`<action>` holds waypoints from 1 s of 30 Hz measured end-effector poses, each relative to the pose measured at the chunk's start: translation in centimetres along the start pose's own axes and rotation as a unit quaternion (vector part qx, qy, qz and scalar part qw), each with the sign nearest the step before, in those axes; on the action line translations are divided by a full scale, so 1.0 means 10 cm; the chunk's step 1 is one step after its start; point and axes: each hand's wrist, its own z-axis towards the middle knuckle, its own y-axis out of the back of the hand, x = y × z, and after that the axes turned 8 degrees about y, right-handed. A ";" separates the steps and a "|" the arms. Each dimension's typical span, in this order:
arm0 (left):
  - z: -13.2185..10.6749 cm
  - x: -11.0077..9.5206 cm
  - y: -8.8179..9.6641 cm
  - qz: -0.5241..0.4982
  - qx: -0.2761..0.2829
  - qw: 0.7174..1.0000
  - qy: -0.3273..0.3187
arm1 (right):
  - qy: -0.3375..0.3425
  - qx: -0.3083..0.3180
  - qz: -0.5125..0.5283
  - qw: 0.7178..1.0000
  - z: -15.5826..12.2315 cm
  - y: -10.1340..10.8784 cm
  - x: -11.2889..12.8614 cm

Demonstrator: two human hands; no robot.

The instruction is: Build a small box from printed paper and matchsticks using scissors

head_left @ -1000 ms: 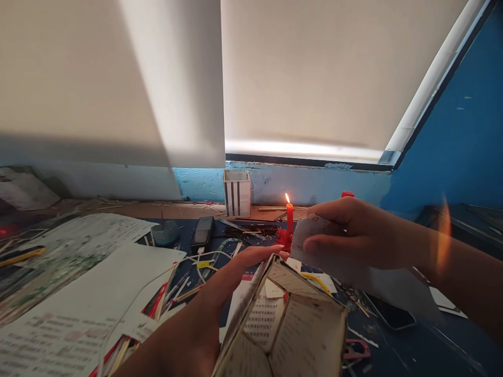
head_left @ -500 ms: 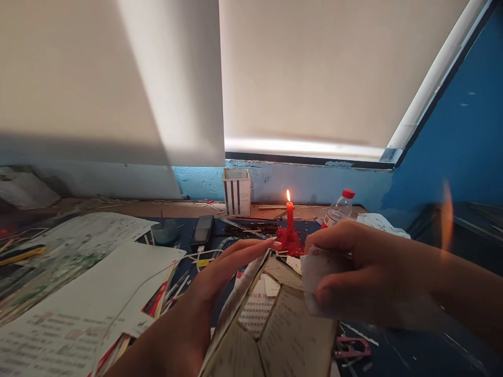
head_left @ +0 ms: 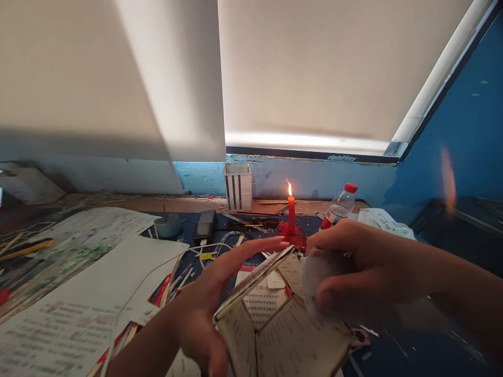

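Observation:
My left hand (head_left: 200,309) is shut on a hollow, many-sided paper form (head_left: 302,335) folded from printed pages, with its thumb under the near edge and its fingers reaching past the upper edge. Its panels show dense printed text, and the inside shows through an opening. My right hand (head_left: 365,267) pinches a crumpled piece of white paper (head_left: 318,283) just right of the form, nearly touching it. A lit red candle (head_left: 291,212) stands in a pool of red wax (head_left: 291,235) just beyond my right fingers.
A plastic water bottle (head_left: 338,208) with a red cap stands behind my right hand. A striped paper pen box (head_left: 238,187) sits against the wall. Printed sheets (head_left: 86,293) cover the left of the cluttered desk, among sticks and cables. Pink scissor handles (head_left: 360,337) lie under the form's right corner.
My right hand has dropped lower and closer to the form, uncovering the bottle. The form has turned and its upper edge has risen. The view has tilted slightly.

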 end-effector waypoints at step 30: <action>0.32 -0.30 -0.06 0.084 -0.252 0.962 0.060 | 0.116 -0.096 0.022 0.988 0.37 0.45 -0.34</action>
